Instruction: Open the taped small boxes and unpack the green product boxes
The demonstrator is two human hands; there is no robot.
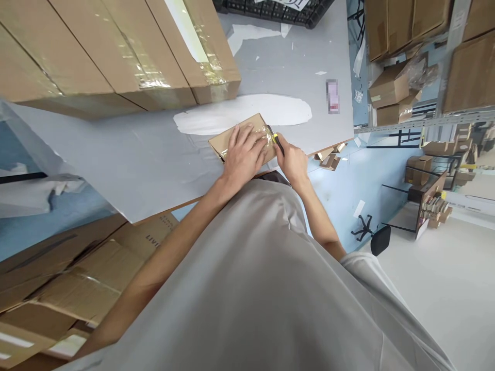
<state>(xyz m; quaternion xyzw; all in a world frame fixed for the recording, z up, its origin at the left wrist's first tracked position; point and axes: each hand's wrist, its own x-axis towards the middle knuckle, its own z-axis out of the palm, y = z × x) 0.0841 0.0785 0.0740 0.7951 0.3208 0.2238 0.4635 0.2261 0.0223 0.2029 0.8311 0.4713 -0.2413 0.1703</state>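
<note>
A small cardboard box [220, 140] with shiny clear tape lies at the front edge of the grey table [154, 154]. My left hand [244, 154] rests flat on top of it, fingers stretched out over the cardboard. In my right hand [292, 161] is a black and yellow utility knife [279, 143], gripped at the handle. The knife's tip is at the box's right end, by the tape. Whether the blade is in the cardboard I cannot tell. Under and behind the box lies a white strip of paper [278, 111].
Large taped cartons [154, 46] stand at the back left of the table. A black crate [270, 13] is at the far edge, and a small blurred pinkish item [332, 96] lies right. More cartons [88, 278] stand below left. Shelves with boxes [390, 87] are at the right.
</note>
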